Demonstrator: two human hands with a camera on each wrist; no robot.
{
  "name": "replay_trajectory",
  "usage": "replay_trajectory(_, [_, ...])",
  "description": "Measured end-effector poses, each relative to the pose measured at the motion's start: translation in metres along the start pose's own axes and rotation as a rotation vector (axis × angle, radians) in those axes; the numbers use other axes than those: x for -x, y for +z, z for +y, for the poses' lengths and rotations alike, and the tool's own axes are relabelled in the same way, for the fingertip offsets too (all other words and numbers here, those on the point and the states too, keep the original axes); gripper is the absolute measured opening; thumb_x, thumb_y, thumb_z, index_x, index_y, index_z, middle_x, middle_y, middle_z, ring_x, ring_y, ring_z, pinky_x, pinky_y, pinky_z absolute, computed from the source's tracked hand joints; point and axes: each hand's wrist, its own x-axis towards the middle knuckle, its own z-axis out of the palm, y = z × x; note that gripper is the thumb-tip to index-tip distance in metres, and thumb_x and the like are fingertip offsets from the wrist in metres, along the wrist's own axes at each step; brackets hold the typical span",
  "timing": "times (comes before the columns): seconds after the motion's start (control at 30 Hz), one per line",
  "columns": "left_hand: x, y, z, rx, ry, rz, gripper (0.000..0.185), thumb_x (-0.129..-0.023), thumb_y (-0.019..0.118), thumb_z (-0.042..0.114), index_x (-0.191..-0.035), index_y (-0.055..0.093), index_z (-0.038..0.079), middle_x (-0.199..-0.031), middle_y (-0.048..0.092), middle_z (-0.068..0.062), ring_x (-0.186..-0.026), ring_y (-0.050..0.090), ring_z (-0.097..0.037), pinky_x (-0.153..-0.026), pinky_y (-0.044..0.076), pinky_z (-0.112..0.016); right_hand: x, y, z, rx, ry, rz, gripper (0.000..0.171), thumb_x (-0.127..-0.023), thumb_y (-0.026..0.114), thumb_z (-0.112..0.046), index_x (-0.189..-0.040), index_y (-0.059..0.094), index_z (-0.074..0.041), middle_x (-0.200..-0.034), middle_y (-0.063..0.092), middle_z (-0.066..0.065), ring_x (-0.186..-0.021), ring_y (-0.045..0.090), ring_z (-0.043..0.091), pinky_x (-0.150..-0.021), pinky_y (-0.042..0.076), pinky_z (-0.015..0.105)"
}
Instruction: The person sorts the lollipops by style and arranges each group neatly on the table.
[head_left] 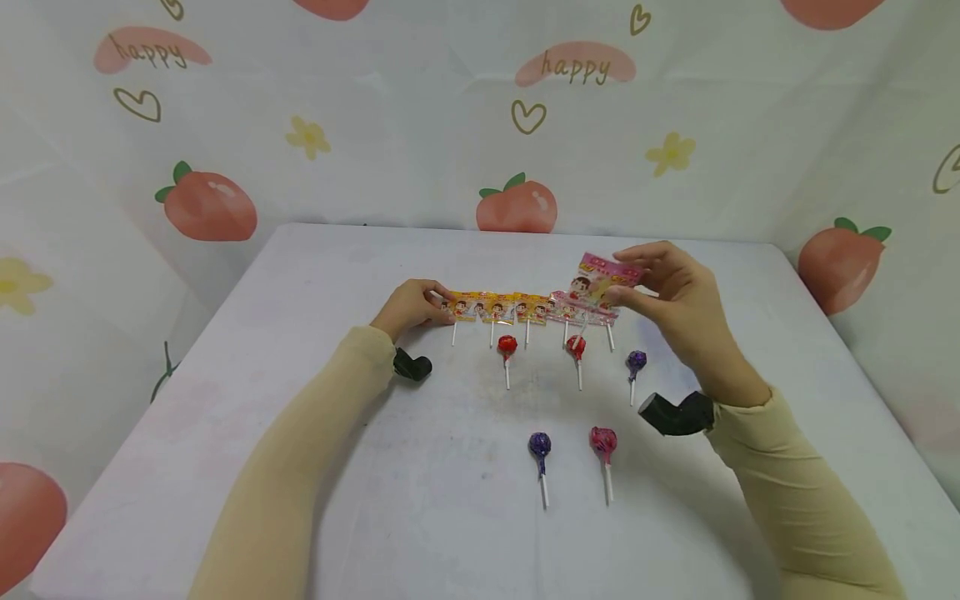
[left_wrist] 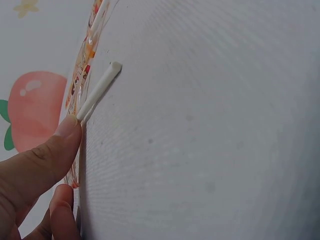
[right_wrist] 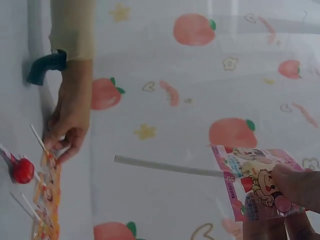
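My left hand (head_left: pixel 416 304) is at the left end of a row of flat-wrapped lollipops. Its thumb and fingers pinch the edge of the end yellow-wrapped lollipop (head_left: pixel 463 307), whose white stick points toward me. Above the row's right end, my right hand (head_left: pixel 671 292) holds a pink-wrapped lollipop (right_wrist: pixel 260 185) between thumb and fingers, its stick (right_wrist: pixel 167 166) sticking out free. Beneath it lie pink-wrapped lollipops (head_left: pixel 561 308), partly covered in the head view. Two more yellow-wrapped lollipops, one in the middle (head_left: pixel 497 308) and one farther right (head_left: pixel 531 309), complete the yellow stretch.
Nearer to me lie round-headed lollipops: a red one (head_left: pixel 507 344), another red one (head_left: pixel 576 347), a purple one (head_left: pixel 636 361), a second purple one (head_left: pixel 540 444) and a pink one (head_left: pixel 603 441). A fruit-printed cloth (head_left: pixel 420 108) hangs behind the white table (head_left: pixel 420 500).
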Motion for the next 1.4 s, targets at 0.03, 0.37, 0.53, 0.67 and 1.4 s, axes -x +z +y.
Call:
replay_trajectory(0.03, [0.0, 0.0, 0.0, 0.001, 0.002, 0.0, 0.038, -0.069, 0.082, 0.026, -0.103, 0.066, 0.02, -0.087, 0.054, -0.004, -0.067, 0.049, -0.016, -0.062, 0.04, -0.026, -0.001, -0.004, 0.001, 0.001, 0.002, 0.026, 0.035, -0.08, 0.068, 0.004, -0.113, 0.06, -0.003, -0.104, 0.061, 0.004, -0.091, 0.061, 0.016, -0.076, 0.049, 0.02])
replay_trajectory(0.37, [0.002, 0.0, 0.0, 0.004, 0.009, 0.001, 0.037, -0.07, 0.082, 0.026, -0.102, 0.066, 0.021, -0.087, 0.055, -0.004, -0.068, 0.049, -0.016, -0.062, 0.041, -0.026, -0.01, -0.036, 0.019, 0.11, 0.095, 0.179, 0.04, -0.082, 0.069, -0.005, -0.12, 0.057, -0.011, -0.094, 0.066, -0.001, -0.084, 0.061, 0.014, -0.077, 0.047, 0.015])
replay_trajectory(0.53, [0.004, 0.0, 0.001, 0.022, 0.002, 0.003, 0.037, -0.07, 0.082, 0.024, -0.103, 0.066, 0.021, -0.088, 0.056, -0.004, -0.068, 0.049, -0.016, -0.061, 0.042, -0.026, -0.015, -0.046, 0.037, 0.007, 0.117, 0.206, 0.039, -0.08, 0.07, -0.002, -0.116, 0.058, -0.008, -0.088, 0.067, 0.0, -0.076, 0.062, 0.013, -0.073, 0.048, 0.015])
replay_trajectory(0.67, [0.005, 0.0, 0.001, 0.028, 0.006, 0.003, 0.037, -0.07, 0.082, 0.023, -0.103, 0.066, 0.021, -0.089, 0.056, -0.005, -0.069, 0.049, -0.017, -0.062, 0.042, -0.026, -0.019, -0.052, 0.053, -0.053, 0.161, 0.22, 0.036, -0.079, 0.071, -0.001, -0.113, 0.06, -0.007, -0.086, 0.068, -0.001, -0.075, 0.063, 0.01, -0.072, 0.048, 0.015])
replay_trajectory(1.4, [0.002, 0.0, -0.001, -0.001, 0.027, 0.001, 0.038, -0.069, 0.082, 0.025, -0.104, 0.066, 0.021, -0.088, 0.055, -0.004, -0.068, 0.05, -0.016, -0.062, 0.042, -0.026, -0.014, -0.078, 0.147, 0.176, 0.536, -0.035, 0.057, -0.085, 0.067, -0.014, -0.131, 0.041, 0.007, -0.085, 0.065, -0.011, -0.073, 0.059, 0.0, -0.063, 0.048, 0.019])
